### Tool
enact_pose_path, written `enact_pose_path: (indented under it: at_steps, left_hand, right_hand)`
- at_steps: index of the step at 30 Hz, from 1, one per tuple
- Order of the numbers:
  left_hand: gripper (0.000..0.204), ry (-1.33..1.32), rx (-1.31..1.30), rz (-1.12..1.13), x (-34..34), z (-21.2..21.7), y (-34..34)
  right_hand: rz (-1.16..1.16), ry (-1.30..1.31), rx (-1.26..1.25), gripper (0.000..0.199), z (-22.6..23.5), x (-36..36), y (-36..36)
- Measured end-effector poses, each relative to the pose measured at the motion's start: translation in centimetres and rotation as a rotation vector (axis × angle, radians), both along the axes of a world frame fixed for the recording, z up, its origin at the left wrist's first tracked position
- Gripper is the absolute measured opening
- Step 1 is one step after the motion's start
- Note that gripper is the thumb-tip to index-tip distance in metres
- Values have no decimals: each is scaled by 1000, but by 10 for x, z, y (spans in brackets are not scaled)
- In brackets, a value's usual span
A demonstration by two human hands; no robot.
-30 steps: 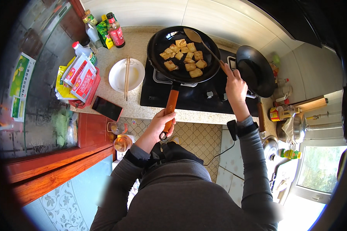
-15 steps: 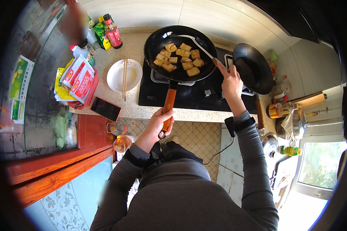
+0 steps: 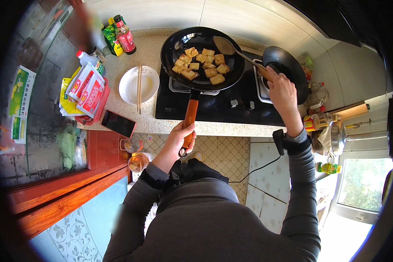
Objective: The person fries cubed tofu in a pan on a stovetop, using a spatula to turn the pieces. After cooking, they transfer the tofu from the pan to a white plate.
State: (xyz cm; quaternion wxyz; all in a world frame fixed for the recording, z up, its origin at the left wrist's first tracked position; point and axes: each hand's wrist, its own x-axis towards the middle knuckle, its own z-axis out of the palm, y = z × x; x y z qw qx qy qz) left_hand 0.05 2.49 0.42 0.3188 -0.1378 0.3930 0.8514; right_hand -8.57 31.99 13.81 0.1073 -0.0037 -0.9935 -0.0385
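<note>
The left hand [image 3: 179,137] was closed around the orange-brown handle of a black frying pan [image 3: 236,70], near the ring at the handle's end. The right hand [image 3: 285,92] was wrapped around the wooden grip of a spatula [image 3: 224,45], its forefinger and thumb toward the blade. The spatula reached leftward, with its blade over the far right part of the frying pan, just beside the food; whether the blade touched the pan could not be told.

The frying pan stood on the left side of a black stove [image 3: 212,111]. Golden-brown fried pieces [image 3: 217,79] lay in a loose group in its middle, some touching and some apart. A second dark pan [image 3: 298,74] stood at the right side of the stove, partly behind the right hand.

Left of the stove, on the bench [image 3: 150,41], sat a white bowl [image 3: 129,89] with a faint yellowish patch at the bottom and a pair of chopsticks [image 3: 139,87] laid across it. Farther left, a red basket [image 3: 101,102] held packets [image 3: 91,94], with a dark phone [image 3: 118,124] near it. A red-labelled bottle [image 3: 125,38] stood upright toward the wall.
</note>
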Motion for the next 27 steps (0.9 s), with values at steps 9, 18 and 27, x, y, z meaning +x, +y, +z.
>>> enact_pose_path:
  at_steps: [9,18,27]
  left_hand:
    - [21,-14,32,7,-1,-1,0]
    - [21,-3,18,9,-1,-4,1]
    - [20,-3,8,9,-1,-3,1]
  right_hand:
    - [112,-28,-163,33,27,22,11]
    - [47,-183,-318,40,36,24,17]
    - [73,-65,-406,35,27,31,21]
